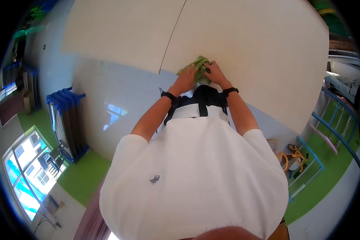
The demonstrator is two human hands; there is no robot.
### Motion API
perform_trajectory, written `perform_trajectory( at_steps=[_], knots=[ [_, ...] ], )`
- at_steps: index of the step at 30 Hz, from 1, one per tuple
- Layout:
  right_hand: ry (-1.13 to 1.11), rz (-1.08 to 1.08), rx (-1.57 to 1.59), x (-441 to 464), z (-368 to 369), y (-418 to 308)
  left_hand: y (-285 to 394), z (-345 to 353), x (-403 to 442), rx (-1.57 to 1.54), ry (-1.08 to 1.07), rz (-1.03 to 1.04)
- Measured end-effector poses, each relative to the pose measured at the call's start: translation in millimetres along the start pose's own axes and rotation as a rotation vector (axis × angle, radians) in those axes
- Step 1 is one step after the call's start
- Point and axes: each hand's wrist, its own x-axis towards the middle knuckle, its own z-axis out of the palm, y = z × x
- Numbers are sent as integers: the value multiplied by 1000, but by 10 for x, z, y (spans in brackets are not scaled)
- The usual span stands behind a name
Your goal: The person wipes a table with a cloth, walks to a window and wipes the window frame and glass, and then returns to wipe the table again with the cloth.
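Note:
A crumpled green cloth [201,62] is bunched up at the near edge of the pale table [244,44], right in front of my body. My left hand [185,79] grips its left side, with the fingers closed on the fabric. On the other side, my right hand [217,75] pinches the cloth between bent fingers. Both wrists wear black bands. Just below the cloth, something whitish shows in part between my hands; I cannot make out what it is.
A dark seam [173,34] runs across the tabletop. Folded blue-framed items [66,116] stand at the left near a window [32,168]. Blue metal frames [336,128] and a yellow object [294,158] are at the right, over a green floor [86,176].

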Motion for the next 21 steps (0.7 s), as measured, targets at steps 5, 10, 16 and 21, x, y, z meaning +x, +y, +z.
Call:
perform_trajectory(
  at_steps=[5,10,16,21],
  knots=[
    [162,120,-312,-510,-293,-99,-26,128,-71,44,-183,181],
    [187,203,-543,-705,-120,-212,-172,238,87,34,-148,342],
    [218,264,-505,-412,136,-594,-674,-42,417,280,-194,456],
    [20,207,-415,265,578,-844,-1455,-706,344,311,-255,199]
  ],
)
